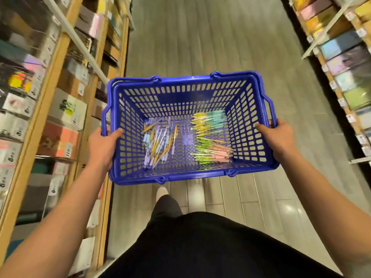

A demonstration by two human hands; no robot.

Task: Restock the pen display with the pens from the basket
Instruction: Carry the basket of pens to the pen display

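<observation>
I hold a blue plastic shopping basket (180, 91) in front of my waist, above the aisle floor. My left hand (102, 147) grips its left rim with the thumb inside the wall. On the opposite rim my right hand (279, 137) holds on the same way. On the basket's bottom lie two heaps of pens: a loose pile of purple, light-blue and orange pens (159, 143) at the left, and bundles of teal, yellow, green and pink pens (210, 137) at the right. No pen display is identifiable in view.
Wooden shelving (60, 63) packed with boxed stationery and price tags lines the left side, close to my left arm. More shelves (341, 53) with pastel boxes run along the right. Grey plank floor (200, 37) stretches ahead between them. My shoe (161, 192) shows below the basket.
</observation>
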